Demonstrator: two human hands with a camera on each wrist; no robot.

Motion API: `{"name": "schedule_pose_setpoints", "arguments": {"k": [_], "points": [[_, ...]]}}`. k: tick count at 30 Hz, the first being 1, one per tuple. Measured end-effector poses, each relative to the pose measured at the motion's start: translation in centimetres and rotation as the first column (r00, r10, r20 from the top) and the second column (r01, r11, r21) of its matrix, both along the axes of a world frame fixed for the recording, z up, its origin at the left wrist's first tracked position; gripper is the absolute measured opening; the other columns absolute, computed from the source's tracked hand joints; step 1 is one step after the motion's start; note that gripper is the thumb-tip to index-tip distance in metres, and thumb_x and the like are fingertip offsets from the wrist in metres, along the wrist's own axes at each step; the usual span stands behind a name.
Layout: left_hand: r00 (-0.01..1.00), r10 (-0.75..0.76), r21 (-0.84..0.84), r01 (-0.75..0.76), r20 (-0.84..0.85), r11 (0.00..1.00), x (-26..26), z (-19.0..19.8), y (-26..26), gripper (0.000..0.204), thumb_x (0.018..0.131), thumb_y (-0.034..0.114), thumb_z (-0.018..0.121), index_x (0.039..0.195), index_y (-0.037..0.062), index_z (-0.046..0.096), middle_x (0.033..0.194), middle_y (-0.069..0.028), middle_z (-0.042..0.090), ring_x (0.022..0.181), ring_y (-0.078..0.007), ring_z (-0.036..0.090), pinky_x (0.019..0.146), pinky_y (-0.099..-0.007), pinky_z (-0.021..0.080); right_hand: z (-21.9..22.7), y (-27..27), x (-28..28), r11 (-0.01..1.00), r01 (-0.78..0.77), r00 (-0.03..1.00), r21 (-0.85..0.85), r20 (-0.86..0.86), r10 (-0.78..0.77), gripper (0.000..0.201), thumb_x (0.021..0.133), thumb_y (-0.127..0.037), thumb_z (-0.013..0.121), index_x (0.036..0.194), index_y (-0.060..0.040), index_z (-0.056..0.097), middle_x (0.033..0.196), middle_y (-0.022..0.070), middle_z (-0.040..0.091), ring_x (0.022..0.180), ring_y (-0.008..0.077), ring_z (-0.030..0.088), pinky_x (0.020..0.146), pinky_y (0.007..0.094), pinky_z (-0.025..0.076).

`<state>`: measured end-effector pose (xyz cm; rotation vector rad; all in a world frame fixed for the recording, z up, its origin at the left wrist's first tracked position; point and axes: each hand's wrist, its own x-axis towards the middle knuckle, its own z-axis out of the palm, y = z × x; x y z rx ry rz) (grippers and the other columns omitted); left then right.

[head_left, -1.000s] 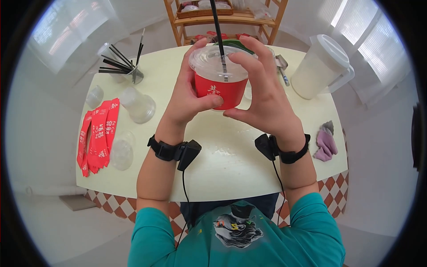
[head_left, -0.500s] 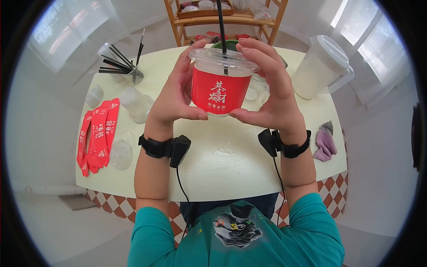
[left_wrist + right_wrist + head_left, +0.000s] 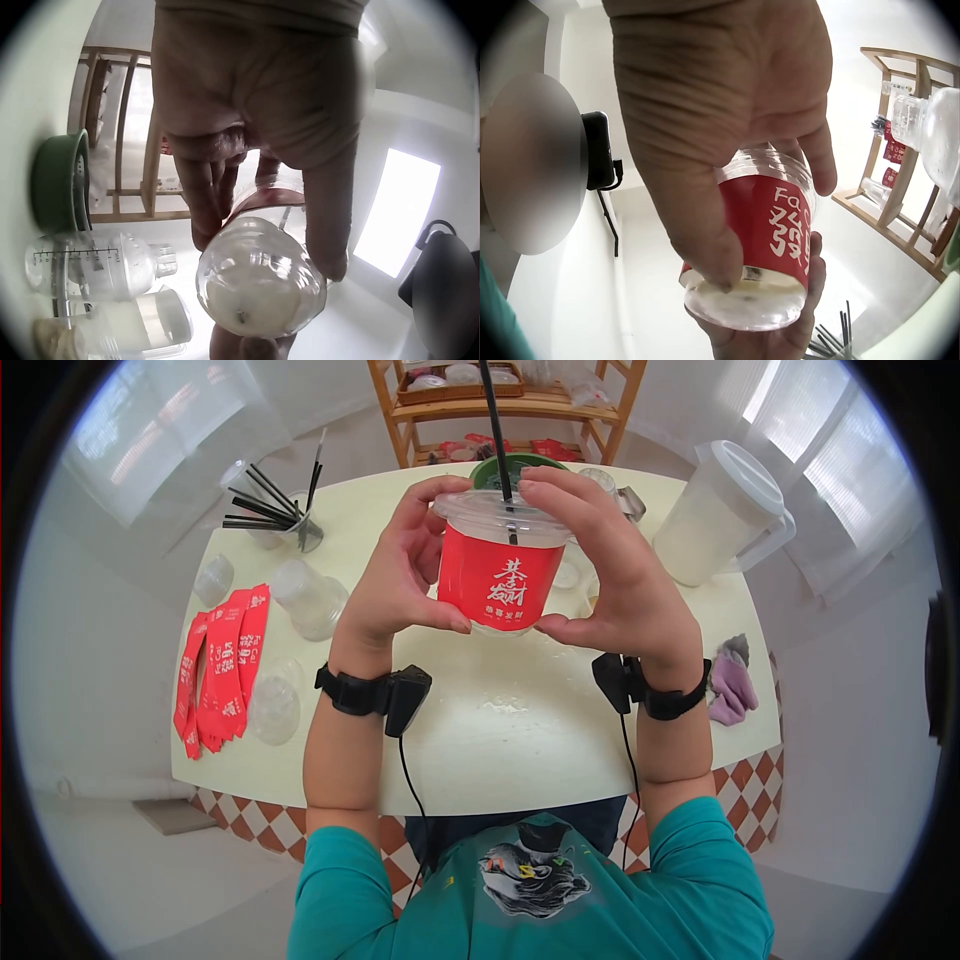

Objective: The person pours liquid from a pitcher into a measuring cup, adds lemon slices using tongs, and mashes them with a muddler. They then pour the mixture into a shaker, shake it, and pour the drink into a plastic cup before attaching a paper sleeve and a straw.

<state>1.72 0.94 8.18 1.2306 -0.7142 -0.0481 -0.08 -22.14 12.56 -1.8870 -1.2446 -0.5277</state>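
Observation:
A clear plastic cup (image 3: 480,626) with a red paper sleeve (image 3: 500,580) is held up over the table between both hands. White lettering marks the sleeve. A clear lid (image 3: 480,510) covers the cup, and a black straw (image 3: 495,430) stands through it. My left hand (image 3: 385,575) grips the left side, thumb low on the sleeve. On the other side my right hand (image 3: 625,575) holds the cup, thumb near the base and fingers up at the lid. The left wrist view shows the transparent cup bottom (image 3: 262,281); pale contents show in it.
Left on the table are black straws (image 3: 265,500) in a cup, red paper sleeves (image 3: 222,670), stacked clear cups (image 3: 305,595) and clear lids (image 3: 275,702). A pitcher (image 3: 715,520) and purple cloth (image 3: 733,685) lie right; a green bowl (image 3: 485,475) and wooden rack (image 3: 560,405) stand behind.
The cup has tipped so more of its front shows, come slightly lower in view, and turned so its lettering sits further right. The left thumb has slid lower. Both hands keep hold.

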Motion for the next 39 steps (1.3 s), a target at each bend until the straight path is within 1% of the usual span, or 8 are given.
{"name": "schedule_pose_setpoints", "arguments": {"k": [16, 19, 21, 28, 31, 33, 37, 39], "points": [[0.998, 0.020, -0.011, -0.019, 0.058, 1.000, -0.2, 0.4, 0.1, 0.113, 0.042, 0.010, 0.095, 0.138, 0.0109, 0.036, 0.122, -0.0073, 0.057, 0.112, -0.0173, 0.057, 0.095, -0.0298, 0.049, -0.4, 0.4, -0.1, 0.997, 0.065, 0.988, 0.042, 0.137, -0.071, 0.084, 0.054, 0.005, 0.071, 0.134, -0.0074, 0.046, 0.128, 0.0162, 0.051, 0.114, 0.0366, 0.051, 0.092, 0.0416, 0.048], [0.998, 0.012, 0.005, -0.012, -0.062, 1.000, -0.3, 1.0, 0.1, 0.113, 0.047, 0.009, 0.093, 0.142, 0.0110, 0.032, 0.124, -0.0081, 0.056, 0.113, -0.0182, 0.057, 0.096, -0.0314, 0.049, -0.5, 0.7, 0.2, 0.993, 0.117, 0.981, 0.009, 0.153, -0.117, 0.082, 0.056, 0.007, 0.070, 0.133, -0.0110, 0.048, 0.128, 0.0162, 0.050, 0.116, 0.0373, 0.050, 0.091, 0.0423, 0.048], [0.995, 0.086, 0.178, -0.092, 0.040, 0.980, 0.5, 0.4, 0.8, 0.112, 0.052, 0.008, 0.091, 0.145, 0.0107, 0.029, 0.125, -0.0088, 0.056, 0.112, -0.0193, 0.057, 0.096, -0.0329, 0.049, -1.1, 1.2, 0.4, 0.987, 0.158, 0.974, -0.013, 0.164, -0.154, 0.080, 0.057, 0.008, 0.070, 0.132, -0.0127, 0.049, 0.128, 0.0163, 0.050, 0.117, 0.0377, 0.050, 0.091, 0.0424, 0.049], [0.967, 0.256, 0.280, -0.249, 0.011, 0.927, 1.8, -1.4, 1.9, 0.109, 0.053, 0.003, 0.087, 0.145, 0.0099, 0.030, 0.115, -0.0101, 0.059, 0.100, -0.0187, 0.061, 0.086, -0.0328, 0.054, -4.8, 3.9, 2.2, 0.963, 0.262, 0.953, -0.058, 0.175, -0.249, 0.066, 0.065, 0.011, 0.068, 0.125, -0.0130, 0.053, 0.128, 0.0170, 0.049, 0.119, 0.0377, 0.050, 0.092, 0.0418, 0.049], [0.952, 0.306, 0.378, -0.287, 0.009, 0.880, 2.7, -2.7, 1.8, 0.102, 0.052, 0.002, 0.086, 0.141, 0.0085, 0.036, 0.110, -0.0107, 0.060, 0.094, -0.0180, 0.062, 0.080, -0.0318, 0.056, -6.5, 4.3, 3.0, 0.955, 0.273, 0.958, -0.114, 0.129, -0.258, 0.059, 0.068, 0.010, 0.066, 0.122, -0.0106, 0.054, 0.127, 0.0181, 0.050, 0.118, 0.0375, 0.050, 0.093, 0.0417, 0.048], [0.929, 0.367, 0.591, -0.325, 0.053, 0.738, 3.0, -3.5, 1.9, 0.094, 0.052, 0.003, 0.085, 0.136, 0.0069, 0.042, 0.107, -0.0110, 0.061, 0.094, -0.0190, 0.062, 0.080, -0.0316, 0.056, -7.8, 4.4, 3.4, 0.952, 0.273, 0.961, -0.141, 0.092, -0.262, 0.049, 0.074, 0.009, 0.059, 0.119, -0.0089, 0.055, 0.124, 0.0199, 0.051, 0.119, 0.0380, 0.050, 0.093, 0.0418, 0.048], [0.925, 0.378, 0.607, -0.311, 0.018, 0.732, 3.5, -4.7, 2.4, 0.087, 0.055, -0.001, 0.083, 0.132, 0.0053, 0.045, 0.107, -0.0068, 0.061, 0.095, -0.0163, 0.062, 0.081, -0.0302, 0.054, -9.2, 4.9, 3.7, 0.955, 0.233, 0.972, -0.184, 0.027, -0.232, 0.042, 0.075, 0.008, 0.057, 0.115, -0.0056, 0.056, 0.123, 0.0203, 0.052, 0.117, 0.0375, 0.050, 0.094, 0.0414, 0.046], [0.912, 0.389, 0.703, -0.360, 0.129, 0.613, 3.7, -5.0, 2.7, 0.085, 0.055, 0.001, 0.083, 0.132, 0.0073, 0.047, 0.107, -0.0060, 0.062, 0.094, -0.0163, 0.062, 0.081, -0.0301, 0.053, -9.5, 5.2, 3.6, 0.953, 0.219, 0.976, -0.208, 0.034, -0.217, 0.041, 0.075, 0.008, 0.057, 0.114, -0.0050, 0.056, 0.122, 0.0200, 0.052, 0.118, 0.0374, 0.049, 0.095, 0.0415, 0.046]]}}
